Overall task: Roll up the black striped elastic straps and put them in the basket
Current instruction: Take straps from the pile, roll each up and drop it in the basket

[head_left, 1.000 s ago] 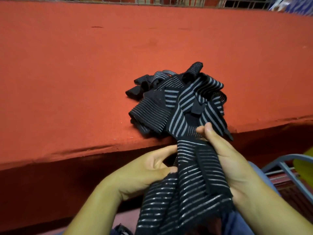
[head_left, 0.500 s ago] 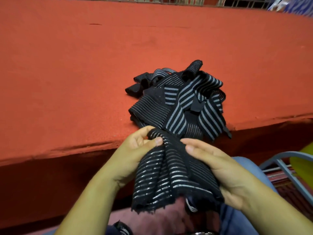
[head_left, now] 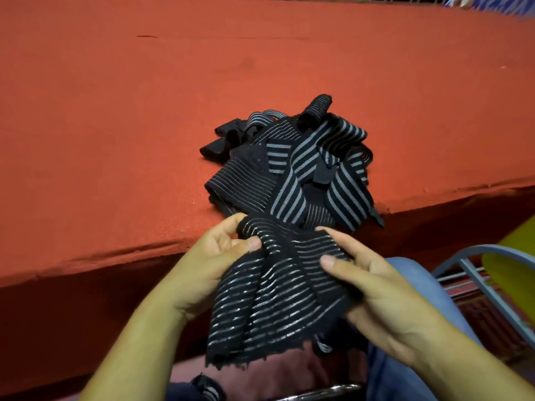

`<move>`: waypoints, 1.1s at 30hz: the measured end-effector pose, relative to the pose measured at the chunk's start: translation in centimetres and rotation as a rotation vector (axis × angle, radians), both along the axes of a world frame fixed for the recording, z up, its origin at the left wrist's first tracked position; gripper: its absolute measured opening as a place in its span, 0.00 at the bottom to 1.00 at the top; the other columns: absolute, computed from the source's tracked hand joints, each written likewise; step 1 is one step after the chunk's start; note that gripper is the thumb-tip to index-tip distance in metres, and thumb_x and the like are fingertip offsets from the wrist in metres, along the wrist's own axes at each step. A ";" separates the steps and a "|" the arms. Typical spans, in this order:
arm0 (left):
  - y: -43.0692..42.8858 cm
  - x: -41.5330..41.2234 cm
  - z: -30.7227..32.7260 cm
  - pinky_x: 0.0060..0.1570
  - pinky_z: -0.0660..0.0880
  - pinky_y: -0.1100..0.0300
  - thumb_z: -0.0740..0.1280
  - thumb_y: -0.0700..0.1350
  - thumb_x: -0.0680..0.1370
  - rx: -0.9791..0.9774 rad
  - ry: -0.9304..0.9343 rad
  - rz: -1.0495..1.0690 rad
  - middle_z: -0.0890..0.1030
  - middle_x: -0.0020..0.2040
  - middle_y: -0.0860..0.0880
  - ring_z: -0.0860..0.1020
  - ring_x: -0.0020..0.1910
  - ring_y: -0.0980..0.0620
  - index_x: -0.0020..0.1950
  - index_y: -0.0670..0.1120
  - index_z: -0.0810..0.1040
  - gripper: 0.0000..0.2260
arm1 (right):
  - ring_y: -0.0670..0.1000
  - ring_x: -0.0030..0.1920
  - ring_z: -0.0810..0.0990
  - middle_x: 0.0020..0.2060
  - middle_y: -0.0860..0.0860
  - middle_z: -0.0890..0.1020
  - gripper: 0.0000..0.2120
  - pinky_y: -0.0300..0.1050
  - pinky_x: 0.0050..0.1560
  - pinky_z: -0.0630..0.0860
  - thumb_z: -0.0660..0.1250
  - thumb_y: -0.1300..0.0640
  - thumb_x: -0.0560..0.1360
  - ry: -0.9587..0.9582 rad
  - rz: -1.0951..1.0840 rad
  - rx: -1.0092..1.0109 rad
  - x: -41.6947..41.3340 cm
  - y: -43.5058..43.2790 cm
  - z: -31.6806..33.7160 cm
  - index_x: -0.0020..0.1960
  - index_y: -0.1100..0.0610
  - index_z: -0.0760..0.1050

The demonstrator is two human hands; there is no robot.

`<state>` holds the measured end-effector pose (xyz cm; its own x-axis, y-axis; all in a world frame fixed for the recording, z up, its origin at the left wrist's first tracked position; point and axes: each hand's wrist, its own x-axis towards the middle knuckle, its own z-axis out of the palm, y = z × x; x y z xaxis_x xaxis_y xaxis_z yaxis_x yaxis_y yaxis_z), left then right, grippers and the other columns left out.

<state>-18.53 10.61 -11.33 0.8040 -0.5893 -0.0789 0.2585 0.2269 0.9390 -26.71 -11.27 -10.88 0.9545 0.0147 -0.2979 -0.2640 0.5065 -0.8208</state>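
Item 1. Pile [head_left: 289,166] of black striped elastic straps. It lies loose and tangled on the red table [head_left: 115,125], at the table's near edge. Wide-striped and fine-striped pieces cross over one another. A few ends on the pile's far side curl into loops, but none reads as a finished roll.

Item 2. Held strap [head_left: 278,287], fine-striped. It is just on the person's side of the pile, below the table edge and over the lap. It is spread out and bunched in folds with a frayed lower edge, and no roll has been started. Whether its top touches the pile cannot be told.

Item 3. Left hand [head_left: 208,264], on the pile's near-left side. The thumb pinches the strap's upper corner against the curled fingers.

Item 4. Right hand [head_left: 376,287], on the pile's near-right side. The thumb lies on top of the strap with the fingers underneath — a holding grip on its right edge.

Item 5. Chair frame [head_left: 477,273], blue metal, near and well to the right of the pile.

Item 6. Basket, not identifiable in view, so any straps already in it cannot be counted.

Status, by judgement: one strap is in hand and appears to be getting straightened for rolling. The rolling and the drop into the basket are both not yet done, and the whole pile is left after it — most of the visible work is ahead.
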 end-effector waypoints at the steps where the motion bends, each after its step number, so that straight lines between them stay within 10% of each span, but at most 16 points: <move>1: 0.0 0.0 0.0 0.40 0.81 0.61 0.68 0.41 0.79 -0.005 -0.003 -0.007 0.87 0.43 0.45 0.86 0.39 0.51 0.62 0.38 0.75 0.13 | 0.56 0.56 0.86 0.60 0.61 0.86 0.23 0.46 0.56 0.85 0.72 0.63 0.73 0.006 -0.072 0.004 0.0 -0.3 0.2 0.68 0.58 0.80; 7: -0.3 0.0 -0.2 0.44 0.81 0.62 0.69 0.42 0.79 0.041 -0.020 -0.063 0.87 0.43 0.46 0.86 0.43 0.52 0.63 0.40 0.78 0.13 | 0.54 0.49 0.88 0.53 0.61 0.88 0.17 0.45 0.50 0.85 0.63 0.53 0.80 -0.018 -0.225 -0.169 0.0 -2.9 0.9 0.54 0.62 0.86; 11: -0.4 0.0 -0.6 0.47 0.83 0.56 0.69 0.43 0.77 0.063 0.007 -0.118 0.86 0.50 0.40 0.86 0.47 0.46 0.61 0.45 0.82 0.12 | 0.51 0.50 0.87 0.49 0.53 0.89 0.08 0.41 0.50 0.82 0.68 0.62 0.82 -0.053 -0.058 -0.782 0.1 -4.0 0.8 0.52 0.57 0.86; 17: -0.5 -0.3 -0.8 0.48 0.83 0.52 0.73 0.45 0.76 0.056 0.036 -0.233 0.85 0.49 0.37 0.84 0.45 0.43 0.54 0.48 0.82 0.08 | 0.52 0.42 0.84 0.45 0.56 0.86 0.16 0.45 0.40 0.82 0.65 0.70 0.81 -0.003 0.097 -0.522 1.1 -1.9 0.7 0.63 0.55 0.81; 23: -0.5 -0.5 -0.5 0.37 0.79 0.63 0.72 0.42 0.80 0.060 -0.010 -0.303 0.85 0.38 0.47 0.83 0.35 0.54 0.51 0.51 0.83 0.04 | 0.44 0.58 0.85 0.55 0.45 0.88 0.13 0.41 0.61 0.80 0.71 0.46 0.77 -0.232 0.203 -0.715 0.8 0.3 0.5 0.60 0.48 0.83; 33: -0.6 -0.5 -1.2 0.32 0.70 0.59 0.74 0.47 0.75 0.114 -0.065 -0.332 0.77 0.35 0.42 0.74 0.33 0.50 0.54 0.50 0.83 0.08 | 0.46 0.45 0.81 0.47 0.49 0.84 0.17 0.49 0.53 0.81 0.73 0.39 0.72 -0.297 0.319 -0.713 1.0 1.2 -0.3 0.57 0.45 0.82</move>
